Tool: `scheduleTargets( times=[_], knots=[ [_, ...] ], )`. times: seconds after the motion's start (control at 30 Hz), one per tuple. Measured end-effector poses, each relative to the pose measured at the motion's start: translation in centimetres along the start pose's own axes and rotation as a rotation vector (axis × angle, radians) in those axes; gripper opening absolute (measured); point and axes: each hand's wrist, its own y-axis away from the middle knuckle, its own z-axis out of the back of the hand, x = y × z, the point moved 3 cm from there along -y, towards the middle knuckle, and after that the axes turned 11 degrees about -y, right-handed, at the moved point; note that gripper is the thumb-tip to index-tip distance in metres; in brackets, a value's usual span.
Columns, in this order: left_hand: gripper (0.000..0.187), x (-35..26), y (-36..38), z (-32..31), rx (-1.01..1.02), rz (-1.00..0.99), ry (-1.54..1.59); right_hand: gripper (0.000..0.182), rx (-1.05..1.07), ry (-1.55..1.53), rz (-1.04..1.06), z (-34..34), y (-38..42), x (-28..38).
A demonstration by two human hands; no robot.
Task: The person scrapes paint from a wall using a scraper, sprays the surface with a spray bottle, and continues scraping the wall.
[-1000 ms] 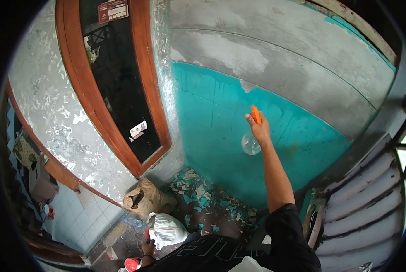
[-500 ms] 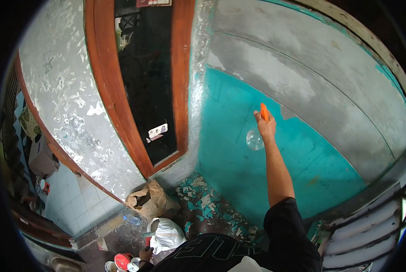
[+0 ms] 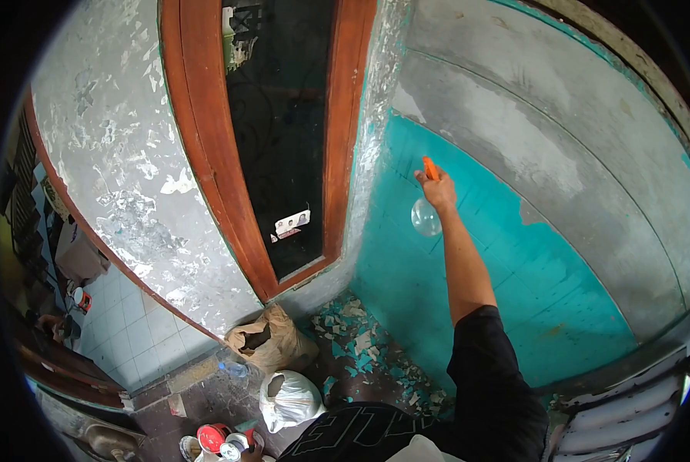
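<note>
A clear spray bottle [image 3: 426, 216] with an orange trigger head [image 3: 430, 168] is grasped in the right hand [image 3: 439, 192], the arm stretched out at full length toward the teal wall [image 3: 499, 285]. The fingers are clenched around the bottle's neck: the orange head sticks out of the fist at about 12 o'clock, and the rounded clear body hangs from it at about 7 o'clock, just beside the wrist. The bottle is held up near the edge where the teal paint gives way to bare grey plaster [image 3: 514, 131], at about 1 o'clock from the hand.

At 9 o'clock from the grip a dark glass pane [image 3: 283, 138] is set in a brown wooden frame [image 3: 206, 138]. Down on the floor, at about 7 o'clock from the hand, flakes of peeled teal paint [image 3: 360, 339] are scattered along the foot of the wall. Further along the same line a brown paper sack [image 3: 268, 343] and a white plastic bag [image 3: 287, 396] are seen side by side, with a few small tins [image 3: 214, 439] at the bottom edge of the view.

The left hand cannot be made out; it appears to lie out of view below the frame.
</note>
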Motion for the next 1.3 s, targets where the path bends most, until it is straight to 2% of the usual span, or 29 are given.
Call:
scheduleTargets(
  times=[0.07,0.17,0.23,0.47,0.57,0.67,0.77,0.87,0.93,1.0,1.1,1.17,1.23,1.27,1.3],
  knots=[
    [0.039,0.4,0.2,-1.1,-0.021,-0.011,-0.002,0.042,-0.014,0.068,-0.011,-1.2,-0.5,0.2],
    [0.040,0.8,0.9,-1.3,-0.058,-0.022,-0.008,0.044,0.079,-0.024,-0.021,-3.3,-1.2,-0.3],
    [0.040,0.5,1.1,-1.2,-0.088,-0.033,-0.010,0.047,0.126,0.077,-0.055,-3.8,-0.6,0.0],
    [0.041,-0.5,2.4,-0.2,-0.177,-0.084,-0.040,0.047,0.075,0.055,-0.087,-6.8,-1.3,-2.3],
    [0.042,-0.7,2.4,0.2,-0.209,-0.119,-0.061,0.041,0.070,0.128,-0.089,-6.5,-0.4,-2.9],
    [0.042,-1.1,1.7,0.8,-0.244,-0.171,-0.087,0.037,0.114,0.039,-0.124,-5.6,0.6,-2.7],
    [0.043,-2.2,-0.1,1.5,-0.284,-0.243,-0.109,0.033,0.081,-0.024,-0.033,-4.6,0.9,-3.1],
    [0.043,-3.7,-1.5,1.9,-0.322,-0.310,-0.121,0.031,-0.050,-0.025,0.031,-1.7,2.2,-1.2],
    [0.044,-3.6,-2.0,2.4,-0.351,-0.342,-0.132,0.030,0.000,-0.383,0.224,-1.0,2.8,-0.7],
    [0.044,-4.9,-2.8,2.4,-0.365,-0.361,-0.129,0.029,0.025,-0.316,0.234,0.3,3.7,0.0],
    [0.026,-7.2,-6.1,2.7,0.123,-0.251,0.386,0.029,0.015,-0.214,0.202,2.3,5.7,0.9],
    [0.021,-8.6,-6.5,2.8,0.069,-0.275,0.429,0.029,-0.025,-0.174,0.159,3.2,7.0,0.4],
    [0.023,-10.2,-5.3,3.9,0.084,-0.260,0.250,0.026,-0.082,-0.426,0.158,4.4,8.2,-0.8],
    [0.023,-11.3,-4.1,4.8,0.089,-0.272,0.238,0.026,-0.097,-0.419,0.152,5.3,8.9,-1.3],
    [0.023,-12.2,-3.2,5.6,0.157,-0.255,0.318,0.026,-0.090,-0.285,0.098,6.3,9.6,-2.0]
  ],
)
